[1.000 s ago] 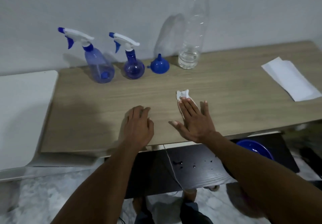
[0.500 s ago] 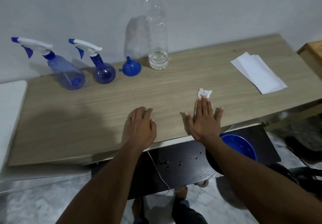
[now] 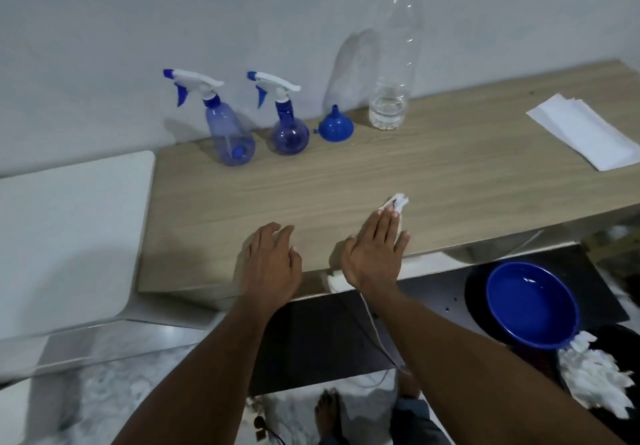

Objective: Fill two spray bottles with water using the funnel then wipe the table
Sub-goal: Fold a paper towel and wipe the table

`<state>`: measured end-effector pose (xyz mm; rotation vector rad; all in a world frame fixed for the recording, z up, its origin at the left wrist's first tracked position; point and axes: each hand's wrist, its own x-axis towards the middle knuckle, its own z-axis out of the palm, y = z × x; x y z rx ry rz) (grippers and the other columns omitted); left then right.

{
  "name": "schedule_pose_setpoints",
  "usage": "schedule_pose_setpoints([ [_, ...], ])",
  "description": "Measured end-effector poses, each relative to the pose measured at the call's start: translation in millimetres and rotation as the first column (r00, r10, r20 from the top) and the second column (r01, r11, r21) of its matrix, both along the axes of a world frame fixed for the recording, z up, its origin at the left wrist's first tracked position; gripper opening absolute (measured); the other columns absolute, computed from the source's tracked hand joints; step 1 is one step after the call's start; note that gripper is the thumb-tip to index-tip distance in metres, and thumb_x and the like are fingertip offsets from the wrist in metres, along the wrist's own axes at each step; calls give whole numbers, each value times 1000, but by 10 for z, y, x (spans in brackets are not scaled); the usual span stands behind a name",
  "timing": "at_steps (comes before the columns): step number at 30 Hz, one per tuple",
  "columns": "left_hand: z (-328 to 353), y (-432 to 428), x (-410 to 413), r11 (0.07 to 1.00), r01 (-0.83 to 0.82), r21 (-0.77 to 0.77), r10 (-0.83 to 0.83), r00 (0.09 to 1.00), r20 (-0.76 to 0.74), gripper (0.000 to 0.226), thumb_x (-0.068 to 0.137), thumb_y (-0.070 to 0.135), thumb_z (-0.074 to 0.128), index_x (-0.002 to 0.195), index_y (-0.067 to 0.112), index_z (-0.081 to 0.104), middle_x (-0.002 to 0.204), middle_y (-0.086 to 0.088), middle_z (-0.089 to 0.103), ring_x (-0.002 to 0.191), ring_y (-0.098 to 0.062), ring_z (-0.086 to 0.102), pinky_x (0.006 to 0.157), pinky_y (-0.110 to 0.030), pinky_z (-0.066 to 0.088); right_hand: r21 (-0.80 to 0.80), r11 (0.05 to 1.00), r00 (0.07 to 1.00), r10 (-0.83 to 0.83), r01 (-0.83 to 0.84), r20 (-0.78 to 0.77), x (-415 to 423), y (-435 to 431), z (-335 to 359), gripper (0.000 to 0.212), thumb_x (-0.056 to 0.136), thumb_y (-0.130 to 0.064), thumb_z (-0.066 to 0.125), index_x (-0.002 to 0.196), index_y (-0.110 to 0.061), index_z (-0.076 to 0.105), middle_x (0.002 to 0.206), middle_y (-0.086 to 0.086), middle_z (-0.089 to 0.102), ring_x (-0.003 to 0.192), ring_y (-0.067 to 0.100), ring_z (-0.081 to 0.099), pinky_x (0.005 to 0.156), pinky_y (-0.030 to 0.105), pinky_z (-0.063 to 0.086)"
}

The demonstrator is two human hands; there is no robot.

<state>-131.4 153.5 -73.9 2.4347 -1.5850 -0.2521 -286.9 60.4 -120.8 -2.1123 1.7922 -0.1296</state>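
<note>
Since half a second ago, the right hand (image 3: 375, 252) has slid its tissue (image 3: 399, 201) closer to the left hand (image 3: 270, 264). At the back of the table (image 3: 450, 174), the left spray bottle (image 3: 228, 135) and right spray bottle (image 3: 289, 133) stand upright with their nozzles pointing left. The funnel (image 3: 335, 127) sits beside them, spout up. The left hand rests flat with relaxed fingers. The right hand's straight fingers press the crumpled tissue, which pokes out toward the wall.

Dim, bluish-grey, slightly grainy. Lit from the front right: casts a tall grey shadow of the clear bottle (image 3: 394, 64) leftward onto the wall (image 3: 138, 29), with fainter ones left of the taller spray bottle (image 3: 230, 133) and the round spray bottle (image 3: 289, 133). Lays a broad soft shadow across the white surface (image 3: 69, 237). Glints in the blue bowl (image 3: 512, 320). Smears at the lower left; bows the wooden table (image 3: 346, 185) toward the edges.
</note>
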Motion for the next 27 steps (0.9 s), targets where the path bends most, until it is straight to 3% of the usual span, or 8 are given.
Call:
schedule_pose_setpoints([
  [3,5,339,339,999,-38,5,38,999,25,47,93,26,47,138,16,53,139,-13,51,131,-30,45,108,-47,40,-5,994,994,107,-107,-1,358,207,37,76,96,-37,31,158,0,7,167,16,2,155,30,-5,122,54,-4],
  [6,-1,622,620,997,-72,12,71,997,39,47,92,25,48,138,14,52,138,-14,51,129,-31,46,107,-48,42,-21,975,975,219,-220,-45,619,329,135,74,95,-36,40,157,-3,19,166,16,14,153,32,12,120,52,16],
  [9,-5,799,792,994,-111,16,111,993,31,46,94,26,48,138,15,51,139,-14,50,130,-31,45,108,-48,41,-15,942,938,332,-335,-97,840,384,235,63,94,-25,46,152,-4,32,162,15,23,142,33,31,107,44,36],
  [12,23,846,846,994,-105,-5,105,994,19,47,94,26,49,139,15,50,139,-13,49,130,-31,45,108,-48,41,-54,895,889,429,-442,-161,927,438,303,45,96,-9,47,141,-5,47,153,15,36,135,34,37,96,40,42],
  [17,131,743,813,997,-56,-49,56,998,4,49,92,25,52,140,15,50,140,-13,47,131,-30,44,107,-45,39,-44,837,837,546,-545,21,793,499,338,29,93,-5,55,119,-6,68,120,12,59,112,31,57,82,35,47],
  [22,341,582,787,999,-34,-42,34,999,-7,51,96,30,48,146,21,42,149,-7,38,138,-25,36,109,-42,35,243,882,858,273,-404,435,675,232,695,18,88,-3,62,97,-11,75,92,4,71,88,19,65,67,12,46],
  [25,547,423,734,997,1,-75,0,1000,16,50,97,30,48,146,20,42,148,-6,39,136,-24,38,103,-41,39,312,897,835,102,-312,540,537,-36,1081,22,84,6,60,86,-13,71,87,5,69,84,18,64,73,23,50],
  [27,684,267,674,994,38,-107,-36,999,19,50,96,29,49,145,20,43,145,-6,41,133,-25,41,98,-42,42,320,911,847,55,-259,529,406,-194,1332,20,87,5,58,90,-10,72,83,3,67,79,17,62,67,24,50],
])
